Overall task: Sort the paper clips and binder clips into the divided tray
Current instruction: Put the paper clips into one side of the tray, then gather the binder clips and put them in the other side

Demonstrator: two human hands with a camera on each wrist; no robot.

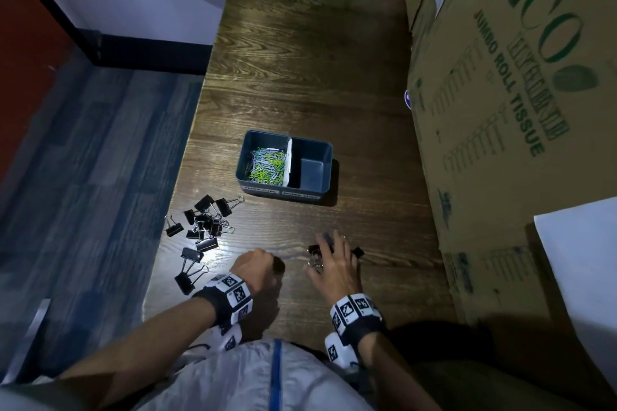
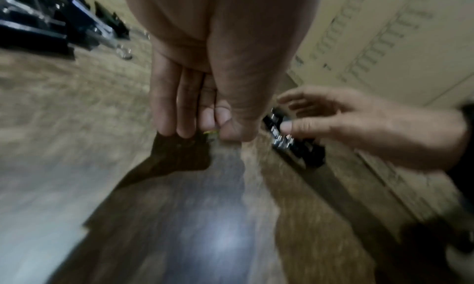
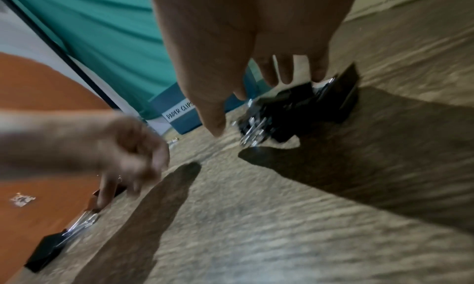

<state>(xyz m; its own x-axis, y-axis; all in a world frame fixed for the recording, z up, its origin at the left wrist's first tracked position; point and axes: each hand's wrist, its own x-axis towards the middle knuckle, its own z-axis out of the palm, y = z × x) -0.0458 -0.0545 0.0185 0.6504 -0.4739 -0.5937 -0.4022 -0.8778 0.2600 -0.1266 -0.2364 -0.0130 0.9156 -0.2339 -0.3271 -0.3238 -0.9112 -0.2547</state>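
A blue divided tray point(image 1: 315, 190) stands mid-table; its left compartment holds green and white paper clips point(image 1: 267, 165), its right compartment is bare. Several black binder clips point(image 1: 203, 223) lie scattered near the table's left edge. My right hand point(image 1: 325, 250) hovers with spread, straight fingers over a small cluster of binder clips point(image 3: 295, 110), touching or almost touching them. My left hand point(image 1: 275, 265) is curled beside it; in the left wrist view thumb and fingers point(image 2: 223, 114) pinch a small yellow-green paper clip point(image 2: 211, 133). The tray's front point(image 3: 189, 122) reads "PAPER CLIPS".
A large cardboard carton point(image 1: 500, 110) walls the table's right side, close to my right hand. A white sheet point(image 1: 581, 260) leans at the near right. The table's left edge point(image 1: 173, 210) drops to a blue-grey floor, with binder clips right beside it.
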